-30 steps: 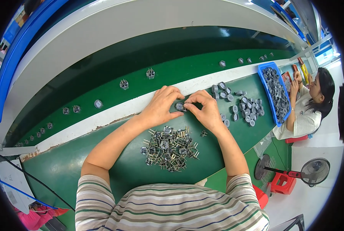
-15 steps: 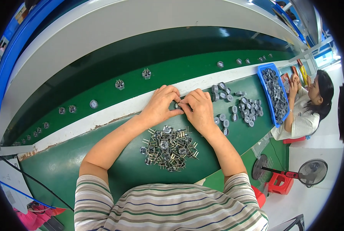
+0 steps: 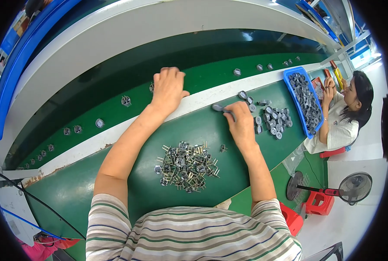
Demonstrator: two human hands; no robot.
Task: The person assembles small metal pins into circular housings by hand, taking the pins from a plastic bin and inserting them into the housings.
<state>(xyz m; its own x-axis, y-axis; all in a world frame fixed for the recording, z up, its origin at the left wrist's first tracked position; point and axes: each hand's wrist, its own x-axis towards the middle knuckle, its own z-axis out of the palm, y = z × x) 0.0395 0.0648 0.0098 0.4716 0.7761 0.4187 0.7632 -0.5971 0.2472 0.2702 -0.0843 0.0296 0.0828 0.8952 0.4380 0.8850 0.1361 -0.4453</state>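
mid-frame, the right hand (image 3: 242,121) is pinching a grey cap (image 3: 217,107) while the left hand (image 3: 168,90), grip hidden, is hovering over the green strip (image 3: 211,74).

A red stool (image 3: 327,206) and a standing fan (image 3: 354,189) occupy green floor (image 3: 242,203) near a white wall (image 3: 374,143).

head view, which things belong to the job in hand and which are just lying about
Likely the job's:
pile of pronged parts
grey caps, some at the right hand
blue tray of caps

Seemingly just about:
standing fan
red stool
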